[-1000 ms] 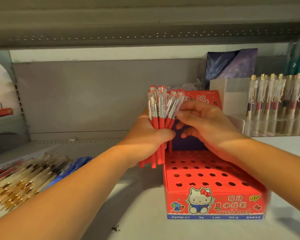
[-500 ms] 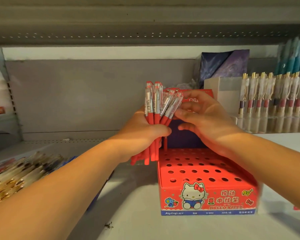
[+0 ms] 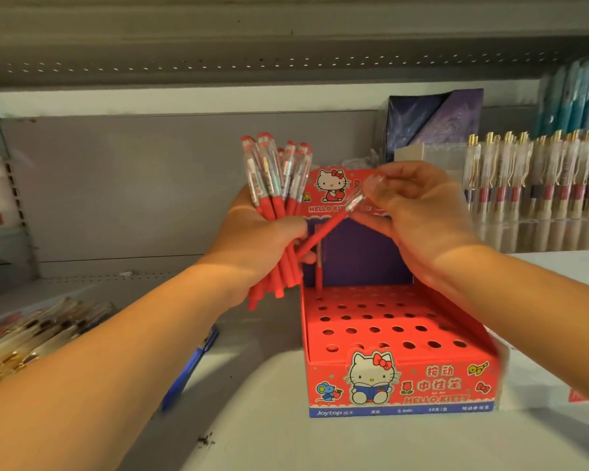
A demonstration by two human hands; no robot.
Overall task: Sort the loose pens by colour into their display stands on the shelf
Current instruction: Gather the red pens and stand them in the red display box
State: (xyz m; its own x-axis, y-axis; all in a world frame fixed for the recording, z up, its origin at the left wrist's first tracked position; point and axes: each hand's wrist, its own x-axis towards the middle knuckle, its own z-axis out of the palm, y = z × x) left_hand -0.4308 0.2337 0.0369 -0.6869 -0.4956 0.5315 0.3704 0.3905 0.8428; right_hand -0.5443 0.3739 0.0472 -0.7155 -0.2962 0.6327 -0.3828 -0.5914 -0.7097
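Observation:
My left hand [image 3: 262,239] grips a bunch of red pens [image 3: 274,178] with clear caps, held upright to the left of the red display stand [image 3: 402,379]. My right hand [image 3: 419,212] pinches a single red pen [image 3: 327,229] by its clear cap end; the pen slants down-left, its tip still by the bunch. The stand's stepped top has rows of round holes. One red pen [image 3: 319,270] stands upright in a hole at the stand's back left corner.
A heap of loose pens [image 3: 38,331], gold-trimmed and clear, lies on the shelf at the left, with blue pens [image 3: 198,355] beside my left forearm. A clear rack of gold-clipped pens [image 3: 538,178] stands at the right. A dark purple box [image 3: 432,117] stands behind the stand.
My right hand has drawn one red pen out of the bunch toward the right, uncovering the stand's back card. The left hand has kept its hold on the bunch.

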